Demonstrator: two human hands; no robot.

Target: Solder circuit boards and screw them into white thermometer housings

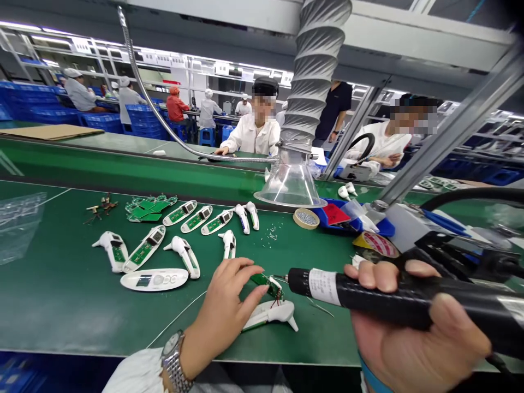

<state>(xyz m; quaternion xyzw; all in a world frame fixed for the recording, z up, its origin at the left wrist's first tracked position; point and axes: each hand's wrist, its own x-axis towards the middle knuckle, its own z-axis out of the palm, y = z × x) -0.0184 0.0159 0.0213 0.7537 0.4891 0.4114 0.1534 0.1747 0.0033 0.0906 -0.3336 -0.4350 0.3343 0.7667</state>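
1 blue tray (339, 230) holds red card (335, 214); right hand (413, 338) grips soldering iron (368, 289).

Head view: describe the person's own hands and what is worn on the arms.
The left hand and right hand are bare, without gloves. The left wrist wears a silver link-bracelet wristwatch, with a white sleeve behind it. A teal band circles the right wrist.
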